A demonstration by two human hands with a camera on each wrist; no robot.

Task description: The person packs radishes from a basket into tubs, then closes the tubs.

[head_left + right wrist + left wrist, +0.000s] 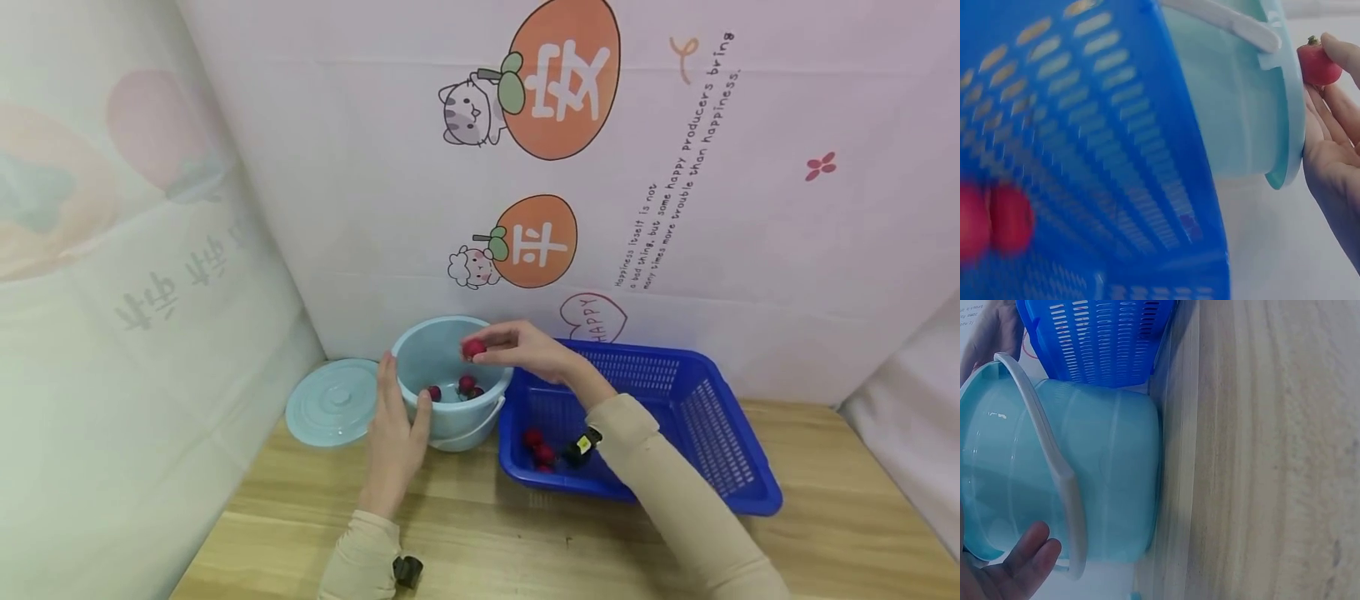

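Note:
A light blue bucket stands on the wooden table, with several radishes at its bottom. Over its mouth, near the right rim, my right hand pinches one red radish between thumb and fingertips. That radish shows a short green top in the right wrist view. My left hand rests at the bucket's left side, its fairly straight fingers by the rim and the thumb at the front. Several more radishes lie in the near left corner of a blue basket.
Left of the bucket lies its round light blue lid. A pale handle hangs down the bucket's front. The basket stands close on the bucket's right, under my right forearm. Behind everything rises a printed white cloth.

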